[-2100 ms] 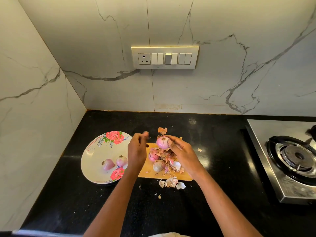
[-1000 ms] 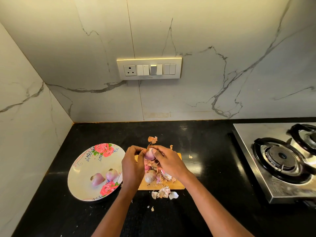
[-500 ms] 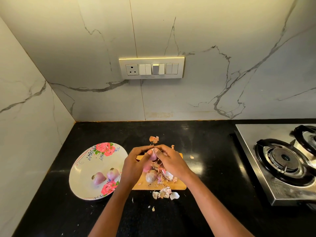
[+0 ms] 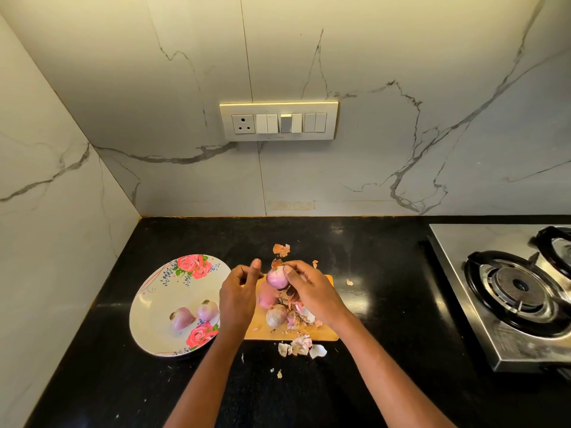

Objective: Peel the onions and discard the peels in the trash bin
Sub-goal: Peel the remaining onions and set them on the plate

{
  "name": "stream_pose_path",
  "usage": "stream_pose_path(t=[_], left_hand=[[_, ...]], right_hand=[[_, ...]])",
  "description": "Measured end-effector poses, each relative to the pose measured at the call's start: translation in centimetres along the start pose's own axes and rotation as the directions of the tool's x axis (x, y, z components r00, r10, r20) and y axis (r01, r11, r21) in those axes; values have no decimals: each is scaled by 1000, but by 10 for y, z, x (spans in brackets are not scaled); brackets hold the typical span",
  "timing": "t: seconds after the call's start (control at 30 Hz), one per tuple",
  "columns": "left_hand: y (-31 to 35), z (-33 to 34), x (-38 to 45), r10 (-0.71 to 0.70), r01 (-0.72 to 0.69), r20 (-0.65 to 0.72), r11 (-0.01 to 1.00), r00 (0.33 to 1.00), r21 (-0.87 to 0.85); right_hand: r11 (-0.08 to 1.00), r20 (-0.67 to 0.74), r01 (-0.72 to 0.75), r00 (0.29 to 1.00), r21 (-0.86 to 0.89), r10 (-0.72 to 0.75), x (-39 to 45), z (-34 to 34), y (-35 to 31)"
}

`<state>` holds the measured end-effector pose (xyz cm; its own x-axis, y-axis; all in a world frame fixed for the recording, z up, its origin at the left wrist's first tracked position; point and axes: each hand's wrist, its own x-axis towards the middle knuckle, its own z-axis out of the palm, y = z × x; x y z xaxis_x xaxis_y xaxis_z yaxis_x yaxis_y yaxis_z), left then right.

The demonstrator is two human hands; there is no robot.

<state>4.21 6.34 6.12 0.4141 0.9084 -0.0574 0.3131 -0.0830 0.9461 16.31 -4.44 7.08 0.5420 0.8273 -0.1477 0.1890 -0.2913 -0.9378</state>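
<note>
My right hand (image 4: pixel 312 293) grips a pink, partly peeled onion (image 4: pixel 277 278) above the wooden cutting board (image 4: pixel 324 335). A scrap of dry skin sticks up from the onion's top. My left hand (image 4: pixel 238 291) hovers just left of the onion, not touching it, fingers curled and thumb raised; no peel shows in it. Two more onions (image 4: pixel 267 297) (image 4: pixel 276 315) lie on the board among loose peels (image 4: pixel 304 313). Two peeled onions (image 4: pixel 182 318) (image 4: pixel 207 309) sit on the floral plate (image 4: pixel 154 291). No trash bin is in view.
Peel scraps lie on the black counter in front of the board (image 4: pixel 301 347) and behind it (image 4: pixel 281 249). A steel gas stove (image 4: pixel 509 288) stands at the right. Marble walls close the left and back, with a switch panel (image 4: pixel 278 121).
My left hand has drawn back to the left off the onion, which both hands were working on half a second ago. My right hand keeps holding the onion.
</note>
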Motion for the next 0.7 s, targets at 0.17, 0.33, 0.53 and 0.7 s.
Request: stream_pose_path(t=[0.17,0.33,0.53,0.7], left_hand=[[-2,-7,-1,142,-148,259,989,955,3],[4,-1,-5,169,-172,315,985,934,-19],[6,-4,-8,-33,74,292,989,956,-130],[7,0,-12,-102,159,317,974,943,-159]], right_hand=[[999,-43,-1,999,34,2,2,-11,-4],[999,-68,-25,997,25,27,6,-9,-3],[998,-54,61,997,9,-61,5,-13,-2],[988,-73,155,985,-14,-156,6,-6,1]])
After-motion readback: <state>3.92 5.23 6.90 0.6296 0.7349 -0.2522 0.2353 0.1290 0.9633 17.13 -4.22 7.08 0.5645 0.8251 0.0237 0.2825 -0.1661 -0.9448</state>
